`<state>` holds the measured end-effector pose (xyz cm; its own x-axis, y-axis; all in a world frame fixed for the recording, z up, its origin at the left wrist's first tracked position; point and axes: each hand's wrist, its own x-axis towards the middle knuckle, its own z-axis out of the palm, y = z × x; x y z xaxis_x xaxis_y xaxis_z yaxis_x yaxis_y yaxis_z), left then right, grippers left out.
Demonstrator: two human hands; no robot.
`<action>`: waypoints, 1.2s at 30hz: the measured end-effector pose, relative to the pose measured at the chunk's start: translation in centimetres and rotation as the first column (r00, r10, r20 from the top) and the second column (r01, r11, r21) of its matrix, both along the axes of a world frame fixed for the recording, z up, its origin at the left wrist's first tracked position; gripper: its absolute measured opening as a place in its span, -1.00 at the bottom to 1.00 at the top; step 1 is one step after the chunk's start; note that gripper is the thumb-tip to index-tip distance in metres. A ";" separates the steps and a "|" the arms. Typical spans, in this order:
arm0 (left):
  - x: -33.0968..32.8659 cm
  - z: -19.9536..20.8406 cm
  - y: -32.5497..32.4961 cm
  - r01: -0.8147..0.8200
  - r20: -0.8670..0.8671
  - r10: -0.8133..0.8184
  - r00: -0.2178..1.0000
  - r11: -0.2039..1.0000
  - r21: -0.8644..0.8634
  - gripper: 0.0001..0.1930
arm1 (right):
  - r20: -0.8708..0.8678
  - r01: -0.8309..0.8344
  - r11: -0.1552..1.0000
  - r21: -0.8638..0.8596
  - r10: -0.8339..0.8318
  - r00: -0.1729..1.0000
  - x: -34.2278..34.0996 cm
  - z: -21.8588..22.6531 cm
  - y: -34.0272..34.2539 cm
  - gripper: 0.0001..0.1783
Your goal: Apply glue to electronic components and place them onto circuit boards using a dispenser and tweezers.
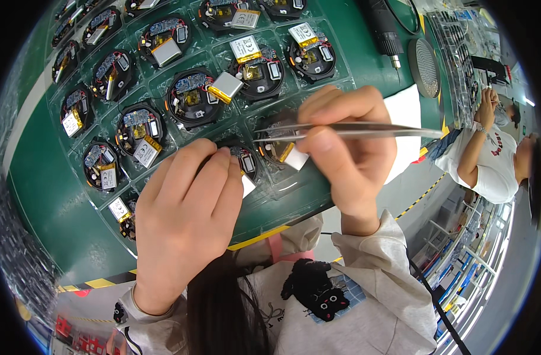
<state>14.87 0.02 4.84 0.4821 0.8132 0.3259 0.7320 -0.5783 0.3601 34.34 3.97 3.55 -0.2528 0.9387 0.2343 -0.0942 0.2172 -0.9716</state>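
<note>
Desk: green, under the clear tray, whose pockets presumably keep the units from knocking together.
Left hand: over the tray's near side, apart from the right, fingertips at a black round unit, likely steadying it; whether they grip, I can't tell.
Right hand: above the tray's near right part, clamped on tweezers, held nearly flat, probably for a side approach.
Electric screwdriver: right of the tray, seemingly parked clear.
Tweezer points: apart, over the tray, by that unit.
Battery: in the tray, partly behind the left fingers.
</note>
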 end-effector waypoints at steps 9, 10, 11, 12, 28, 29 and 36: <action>-3.9 0.4 -1.5 -0.138 0.062 0.137 0.989 0.990 0.017 -0.72 | -0.211 0.075 0.997 -0.010 -0.076 0.974 -0.2 -0.2 0.4 -0.84; -5.0 0.4 -2.2 -0.234 0.088 0.229 0.969 0.971 0.047 -0.72 | -0.215 0.062 0.998 -0.001 -0.060 0.975 -0.8 0.1 0.1 -0.84; -6.2 0.6 -2.7 -0.321 0.141 0.313 0.939 0.947 0.035 -0.74 | -0.221 0.046 0.999 0.006 -0.044 0.974 -1.4 0.4 -0.3 -0.83; -7.0 0.8 -3.2 -0.385 0.141 0.383 0.913 0.923 -0.010 -0.75 | -0.155 0.014 0.999 0.033 -0.009 0.988 -1.7 0.9 -0.6 -0.80; -8.3 -0.1 -5.8 -0.574 0.039 0.574 0.818 0.819 -0.020 -0.73 | 0.411 -0.306 0.939 0.159 0.219 0.885 -10.0 0.7 -2.8 -0.79; -7.8 0.0 -5.7 -0.632 0.013 0.632 0.775 0.775 -0.007 -0.71 | 0.415 -0.306 0.939 0.157 0.218 0.883 -10.0 0.6 -2.8 -0.79; -5.6 0.3 -5.0 -0.792 -0.033 0.792 0.610 0.609 -0.045 -0.65 | 0.413 -0.334 0.929 0.157 0.245 0.877 -10.2 0.1 -2.7 -0.83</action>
<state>9.22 -5.03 5.16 -0.3550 0.8942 0.2726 0.8992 0.2469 0.3612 24.10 1.23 3.68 -0.6164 0.7455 0.2533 0.1806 0.4470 -0.8761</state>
